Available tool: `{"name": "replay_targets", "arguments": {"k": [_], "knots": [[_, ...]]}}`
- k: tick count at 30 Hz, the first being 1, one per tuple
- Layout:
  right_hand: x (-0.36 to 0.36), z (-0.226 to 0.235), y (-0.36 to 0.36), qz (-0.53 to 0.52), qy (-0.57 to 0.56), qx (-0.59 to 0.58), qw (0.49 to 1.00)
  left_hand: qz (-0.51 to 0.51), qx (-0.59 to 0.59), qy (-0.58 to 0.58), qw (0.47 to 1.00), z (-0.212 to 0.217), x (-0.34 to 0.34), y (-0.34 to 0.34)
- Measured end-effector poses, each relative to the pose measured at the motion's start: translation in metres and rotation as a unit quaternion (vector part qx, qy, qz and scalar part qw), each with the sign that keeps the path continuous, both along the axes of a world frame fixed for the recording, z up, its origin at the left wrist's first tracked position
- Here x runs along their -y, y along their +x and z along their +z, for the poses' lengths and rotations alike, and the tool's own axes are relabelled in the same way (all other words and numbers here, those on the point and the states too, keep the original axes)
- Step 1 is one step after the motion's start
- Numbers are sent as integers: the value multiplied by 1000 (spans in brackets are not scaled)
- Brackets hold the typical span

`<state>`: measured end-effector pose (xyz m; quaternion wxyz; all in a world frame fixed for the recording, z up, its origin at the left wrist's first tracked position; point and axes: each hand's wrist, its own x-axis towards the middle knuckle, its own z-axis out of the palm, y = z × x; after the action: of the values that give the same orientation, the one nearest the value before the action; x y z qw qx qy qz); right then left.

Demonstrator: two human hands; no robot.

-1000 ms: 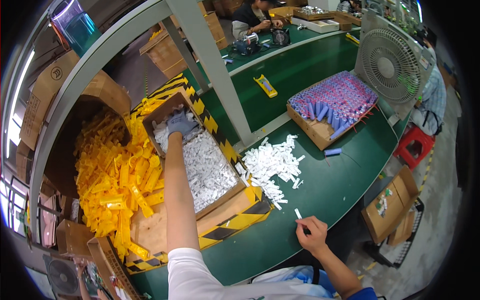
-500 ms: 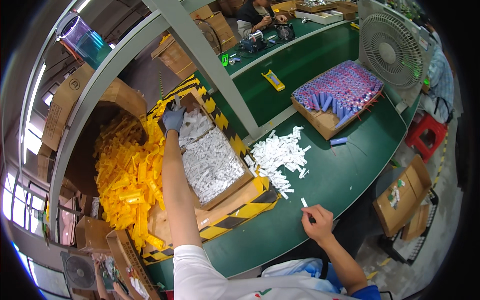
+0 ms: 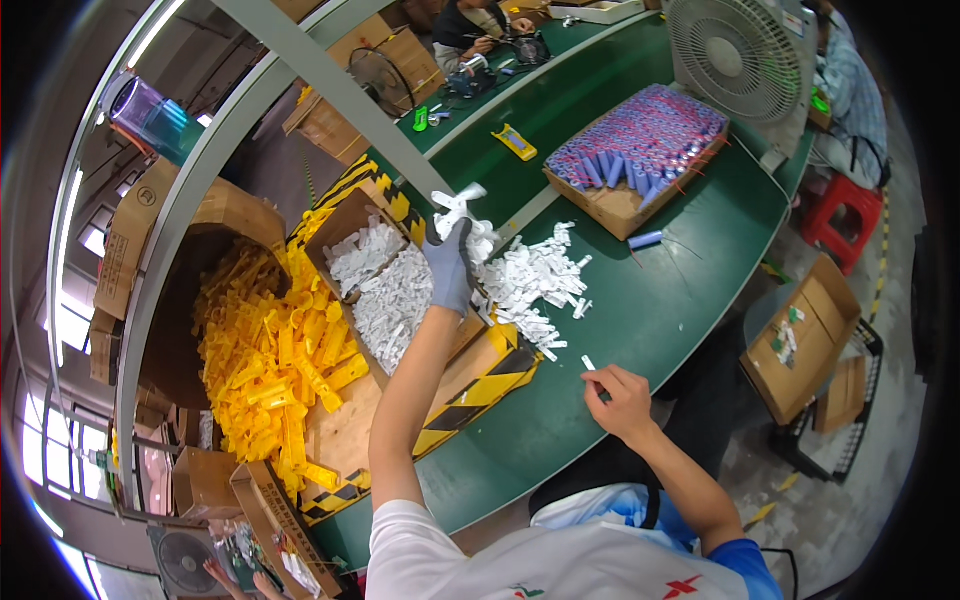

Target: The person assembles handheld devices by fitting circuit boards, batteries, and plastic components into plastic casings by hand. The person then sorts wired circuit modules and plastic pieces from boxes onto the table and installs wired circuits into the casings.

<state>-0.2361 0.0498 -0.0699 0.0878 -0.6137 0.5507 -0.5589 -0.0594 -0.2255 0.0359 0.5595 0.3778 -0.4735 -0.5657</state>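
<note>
While the long green table (image 3: 640,330) curves across the view, a heap of yellow plastic parts (image 3: 270,350) lies at its left end, just beside a cardboard box of white pieces (image 3: 385,290) edged with black-and-yellow striped tape. Farther along the table sits a shallow carton of purple and blue cylinders (image 3: 640,145), with a white fan (image 3: 735,50) standing behind it. Between the two boxes a loose pile of white pieces (image 3: 535,275) is spread on the green surface. Above the near edge of that pile, the left hand (image 3: 452,265), in a grey glove, is closed around a handful of white pieces (image 3: 462,212) that stick up out of its fist. Resting on the table near the front edge, the bare right hand (image 3: 618,395) pinches a single small white piece (image 3: 588,363) at its fingertips.
</note>
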Motion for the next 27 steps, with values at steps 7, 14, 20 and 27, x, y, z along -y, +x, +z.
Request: {"name": "replay_targets", "arguments": {"k": [7, 14, 20, 27], "knots": [[-2, 2, 6, 5, -9, -2, 1000, -89, 502, -188, 839, -54, -13, -6], [-22, 1, -33, -73, -151, -21, 986, -29, 579, -294, 760, -13, -56, -10], [-64, -26, -117, -341, -76, 64, 935, 151, 553, -314, 757, 16, -84, 122], [-88, -209, -120, 77, 467, -385, 793, 259, 677, -146, 673, -12, -27, 203]]}}
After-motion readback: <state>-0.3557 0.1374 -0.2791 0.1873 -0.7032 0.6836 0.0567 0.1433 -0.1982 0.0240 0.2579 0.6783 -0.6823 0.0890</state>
